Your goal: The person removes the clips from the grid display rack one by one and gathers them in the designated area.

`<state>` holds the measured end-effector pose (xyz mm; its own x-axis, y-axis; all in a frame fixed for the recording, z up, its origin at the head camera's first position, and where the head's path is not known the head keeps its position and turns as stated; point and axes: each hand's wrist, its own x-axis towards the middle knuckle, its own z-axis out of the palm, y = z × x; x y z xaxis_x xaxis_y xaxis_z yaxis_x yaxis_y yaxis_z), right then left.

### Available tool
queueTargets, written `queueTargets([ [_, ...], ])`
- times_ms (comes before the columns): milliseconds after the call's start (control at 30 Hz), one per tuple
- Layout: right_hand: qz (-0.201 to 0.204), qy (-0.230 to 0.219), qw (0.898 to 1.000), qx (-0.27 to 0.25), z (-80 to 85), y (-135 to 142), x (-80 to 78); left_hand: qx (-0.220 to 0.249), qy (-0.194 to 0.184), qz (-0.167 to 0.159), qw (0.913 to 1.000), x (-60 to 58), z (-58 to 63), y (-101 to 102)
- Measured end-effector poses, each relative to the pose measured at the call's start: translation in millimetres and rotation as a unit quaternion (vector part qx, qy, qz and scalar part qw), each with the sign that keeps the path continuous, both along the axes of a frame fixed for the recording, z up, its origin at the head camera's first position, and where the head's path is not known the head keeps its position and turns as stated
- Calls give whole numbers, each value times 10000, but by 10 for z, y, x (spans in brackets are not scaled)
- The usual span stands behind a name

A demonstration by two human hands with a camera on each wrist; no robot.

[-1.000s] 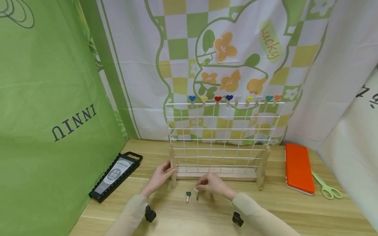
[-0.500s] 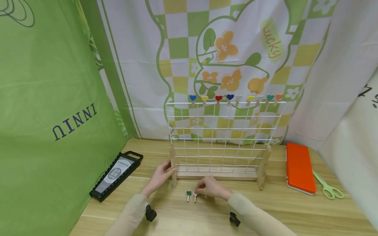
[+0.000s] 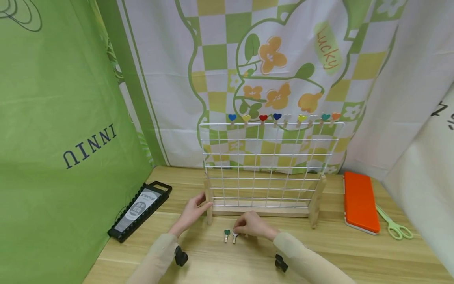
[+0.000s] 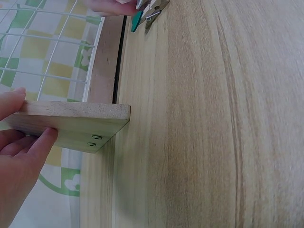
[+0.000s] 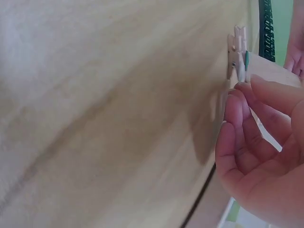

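My left hand [image 3: 191, 213] grips the left wooden leg [image 4: 76, 124] of a wire grid rack, thumb on one face and fingers on the other. The rack's wooden base bar [image 3: 260, 212] runs across the table. In front of it, my right hand [image 3: 252, 225] pinches the heart end of a small clothespin with a white heart [image 3: 234, 239], which lies on the tabletop. Just left of that is a clothespin with a dark green heart [image 3: 227, 235], lying nearly parallel. My fingertips partly cover the white heart.
Along the rack's top wire stand several heart clothespins, such as a red one [image 3: 263, 118] and a blue one [image 3: 232, 118]. A black tool holder [image 3: 140, 211] lies at the left. Toward the right are an orange-red case [image 3: 360, 202] and pale green scissors [image 3: 394, 228]. Printed curtains hang behind.
My right hand has moved slightly left and toward me, bringing the white-heart clothespin from a tilted position down flat beside the green one. My left hand stays on the rack's leg.
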<state>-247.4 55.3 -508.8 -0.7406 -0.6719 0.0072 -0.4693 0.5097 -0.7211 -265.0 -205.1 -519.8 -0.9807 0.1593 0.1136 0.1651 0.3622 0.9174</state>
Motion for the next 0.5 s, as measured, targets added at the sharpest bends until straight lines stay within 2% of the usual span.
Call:
queueTargets([
  [133,54,322,9994,68,69,23,-35,-20,61,-38,10000,1,-4,-3],
  [267,133,625,9979,51,294,52,-77,-25,103,-98,9999,3,4,-6],
  [367,198,960,9951,-89,576,82,-100,28,79,-138,9999,3,4,-10],
  [500,182,1493,9883,-257,1064,127,-110,49,68,-151,9999,1,-7,-13],
])
